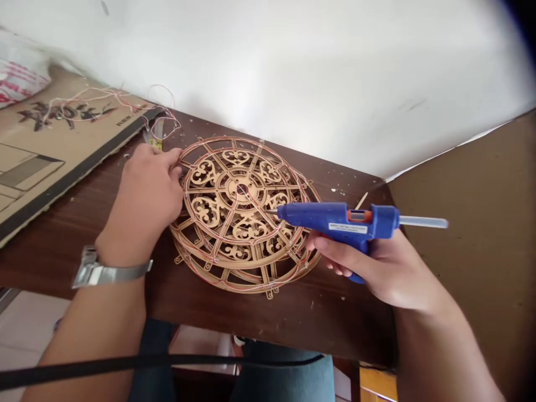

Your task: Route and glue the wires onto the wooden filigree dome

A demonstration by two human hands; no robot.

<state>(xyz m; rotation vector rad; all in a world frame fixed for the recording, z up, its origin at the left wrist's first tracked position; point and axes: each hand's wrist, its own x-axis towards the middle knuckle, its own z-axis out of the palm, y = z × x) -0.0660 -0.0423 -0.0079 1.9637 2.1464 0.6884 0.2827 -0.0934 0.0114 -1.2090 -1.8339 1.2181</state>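
My right hand [368, 262] is wrapped round the grip of a blue glue gun [318, 216], with a clear glue stick [422, 221] sticking out of its back. The gun's nozzle points left, over the upper of several stacked round wooden lattice wheels [247, 228]. Red and white wires run along the rings and spokes of the wheel. At its left rim my left hand [154, 181] pinches the edge between thumb and fingers; some fingertips are hidden. Below, the lower wooden wheel [234, 287] shows past the upper one's front edge.
A printed cardboard box [84, 134] lies at the left, with loose wire [163, 106] across it and a plastic bag [20, 72] on top. A thin wooden stick [362, 199] lies behind the gun. A black cable [167, 362] crosses in front of the dark table [335, 329].
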